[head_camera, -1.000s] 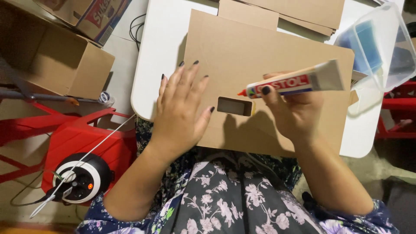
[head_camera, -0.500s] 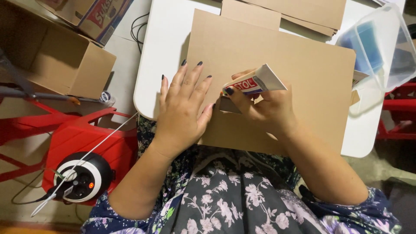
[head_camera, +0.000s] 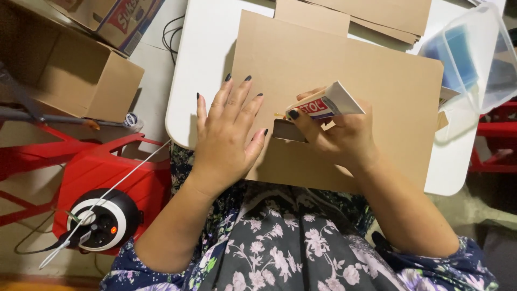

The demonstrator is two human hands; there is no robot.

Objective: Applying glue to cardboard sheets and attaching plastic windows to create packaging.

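The left hand (head_camera: 229,134) lies flat and open, fingers spread, pressing the cardboard sheet (head_camera: 344,81) on the white table (head_camera: 199,81). The right hand (head_camera: 344,137) grips the glue tube (head_camera: 326,102), nozzle at the small rectangular cutout (head_camera: 288,131) (squeeze gently, I think). Free room is to the right, btw; the table edge is near her lap.

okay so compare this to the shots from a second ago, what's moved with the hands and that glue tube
The right hand has swung the glue tube from pointing left, high over the cardboard sheet, down so its nozzle end sits at the small rectangular cutout. It keeps its grip on the tube throughout. The left hand stays pressed flat on the sheet, fingers spread, and the sheet has not shifted on the white table.
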